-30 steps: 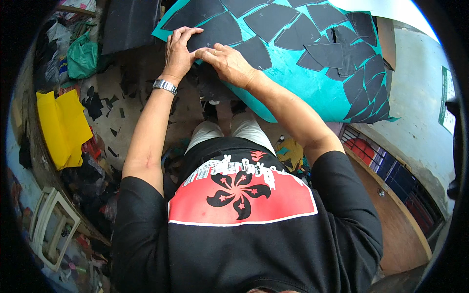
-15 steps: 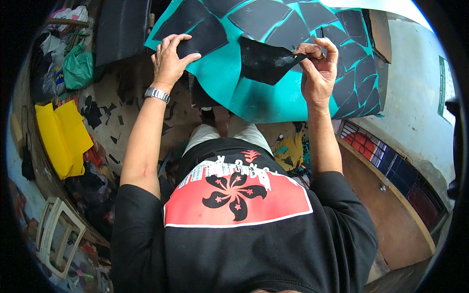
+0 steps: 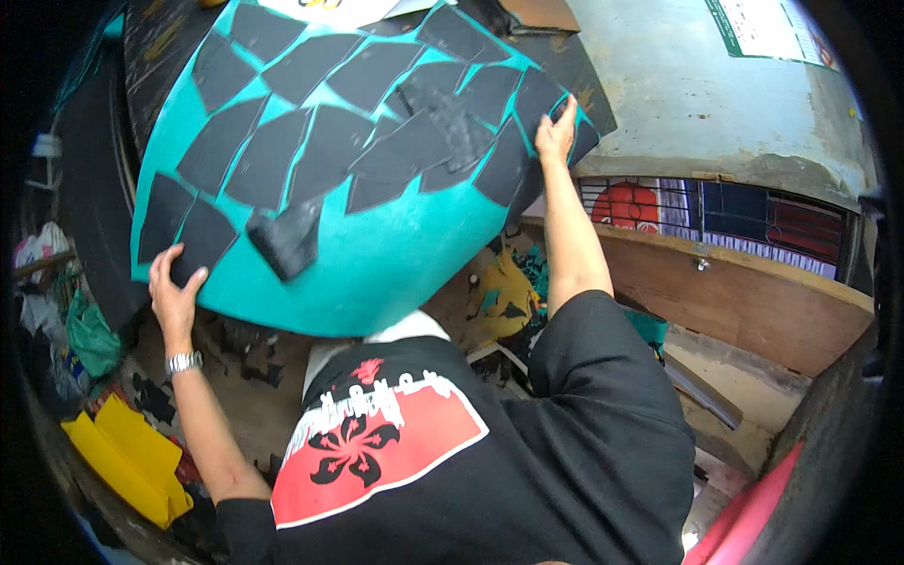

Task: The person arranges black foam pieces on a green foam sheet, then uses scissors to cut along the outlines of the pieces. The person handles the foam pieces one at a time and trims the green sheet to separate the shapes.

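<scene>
A large teal sheet (image 3: 377, 268) lies before me, covered with several flat black cut pieces (image 3: 325, 151) set close together. At its lower left corner, my left hand (image 3: 175, 290) rests with thumb and fingers apart on a black piece (image 3: 204, 235). Over on the right edge, my right hand (image 3: 556, 132) has its fingers stretched over the black pieces there, with nothing seen lifted in it. Between the hands, a bent, loose black piece (image 3: 285, 240) lies on bare teal. A rumpled dark piece (image 3: 450, 122) lies on top of others farther up.
Dark surfaces (image 3: 160, 52) show beyond the sheet. To the left are a folded yellow sheet (image 3: 127, 461) and a green plastic bag (image 3: 92, 334). Scraps (image 3: 508, 292) litter the floor below. A wooden panel (image 3: 725, 301) and a barred opening stand at right.
The view has swung right. My right hand no longer pinches up a black piece and has gone to the sheet's right edge. My left hand stays by the lower left pieces.
</scene>
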A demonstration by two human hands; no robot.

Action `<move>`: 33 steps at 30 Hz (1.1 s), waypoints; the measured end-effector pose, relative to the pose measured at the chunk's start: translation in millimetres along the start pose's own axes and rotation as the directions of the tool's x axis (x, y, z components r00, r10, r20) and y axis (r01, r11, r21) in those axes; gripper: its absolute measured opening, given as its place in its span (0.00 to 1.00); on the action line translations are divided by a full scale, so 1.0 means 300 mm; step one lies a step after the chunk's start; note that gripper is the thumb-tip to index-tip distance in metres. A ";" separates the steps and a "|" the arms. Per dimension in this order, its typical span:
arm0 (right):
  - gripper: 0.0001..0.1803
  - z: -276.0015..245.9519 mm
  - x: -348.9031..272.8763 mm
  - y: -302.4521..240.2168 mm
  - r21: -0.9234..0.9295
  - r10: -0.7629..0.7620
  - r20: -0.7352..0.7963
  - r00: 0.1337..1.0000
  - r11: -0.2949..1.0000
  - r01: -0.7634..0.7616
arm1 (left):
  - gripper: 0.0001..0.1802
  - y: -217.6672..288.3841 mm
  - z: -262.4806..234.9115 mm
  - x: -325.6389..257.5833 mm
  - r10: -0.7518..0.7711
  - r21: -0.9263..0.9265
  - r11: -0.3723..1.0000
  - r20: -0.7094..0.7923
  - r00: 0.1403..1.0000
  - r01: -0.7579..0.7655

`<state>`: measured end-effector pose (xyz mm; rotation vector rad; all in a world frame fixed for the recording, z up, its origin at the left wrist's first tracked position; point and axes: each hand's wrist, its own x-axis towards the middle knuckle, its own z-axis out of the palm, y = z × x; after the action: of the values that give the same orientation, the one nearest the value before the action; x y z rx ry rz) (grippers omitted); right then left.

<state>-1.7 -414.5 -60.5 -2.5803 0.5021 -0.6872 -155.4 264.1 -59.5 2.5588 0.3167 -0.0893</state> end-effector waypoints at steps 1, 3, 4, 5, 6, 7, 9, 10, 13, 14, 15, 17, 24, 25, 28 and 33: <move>0.42 0.004 0.071 0.090 -0.072 0.099 0.018 0.995 0.993 -0.098 | 0.31 -0.007 0.000 0.011 0.005 -0.054 0.999 0.015 1.000 -0.004; 0.41 0.004 0.219 0.242 -0.194 0.354 0.087 0.931 0.923 -0.333 | 0.31 -0.019 -0.004 0.018 -0.018 0.017 1.000 0.026 1.000 0.017; 0.41 0.015 0.267 0.298 -0.224 0.218 0.038 0.975 0.953 -0.204 | 0.31 -0.024 -0.010 0.022 -0.036 0.015 0.999 0.031 0.999 0.036; 0.40 0.018 0.320 0.345 -0.281 0.189 0.058 0.980 0.945 -0.166 | 0.32 -0.024 -0.016 0.032 -0.039 0.051 0.998 0.042 0.998 0.036; 0.38 0.008 0.364 0.386 -0.248 0.178 0.227 0.958 0.961 -0.119 | 0.32 -0.022 -0.020 0.039 -0.025 0.021 1.000 0.052 0.998 0.024; 0.37 -0.006 0.402 0.416 -0.213 0.163 0.387 0.907 0.973 -0.084 | 0.31 -0.019 -0.027 0.044 -0.060 0.008 0.998 0.074 0.995 0.060; 0.35 -0.029 0.445 0.443 -0.162 0.090 0.603 0.793 0.987 0.011 | 0.32 -0.004 -0.035 0.049 -0.078 -0.013 0.997 0.099 0.992 0.080; 0.37 -0.043 0.457 0.441 -0.095 0.078 0.656 0.751 0.995 -0.020 | 0.32 0.005 -0.040 0.051 -0.083 -0.025 0.996 0.103 0.991 0.086; 0.45 -0.094 0.459 0.378 -0.049 -0.016 0.590 0.807 0.997 0.056 | 0.32 0.037 -0.038 0.032 -0.125 -0.024 0.992 0.095 0.988 0.127; 0.47 -0.113 0.462 0.337 -0.054 -0.015 0.558 0.830 0.997 0.054 | 0.32 0.047 -0.037 0.023 -0.133 -0.021 0.991 0.099 0.986 0.135; 0.49 -0.137 0.464 0.290 -0.088 0.028 0.526 0.850 0.996 0.021 | 0.32 0.057 -0.034 0.011 -0.143 -0.016 0.989 0.085 0.986 0.145; 0.49 -0.204 0.483 0.177 -0.067 -0.015 0.449 0.893 0.997 0.050 | 0.32 0.074 -0.025 -0.015 -0.126 -0.031 0.991 0.065 0.990 0.128; 0.47 -0.353 0.683 -0.230 0.051 -0.504 0.337 0.795 0.853 0.519 | 0.34 0.111 0.021 -0.084 -0.159 -0.039 0.986 0.026 0.987 0.160; 0.47 -0.334 0.720 -0.253 -0.023 -0.464 0.341 0.818 0.865 0.501 | 0.33 0.116 0.023 -0.090 -0.171 -0.021 0.985 0.022 0.985 0.172; 0.46 -0.217 0.859 -0.226 -0.175 -0.327 0.461 0.825 0.878 0.446 | 0.33 0.142 0.040 -0.102 -0.187 0.036 0.982 0.004 0.982 0.187; 0.43 0.101 0.961 0.010 -0.259 -0.112 0.584 0.804 0.913 0.316 | 0.31 0.202 0.079 -0.171 -0.210 0.128 0.967 -0.084 0.974 0.220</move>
<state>247.9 -534.6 24.6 -3.0177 0.1329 0.1433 -190.4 191.2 -41.4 2.6581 0.6360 -0.1052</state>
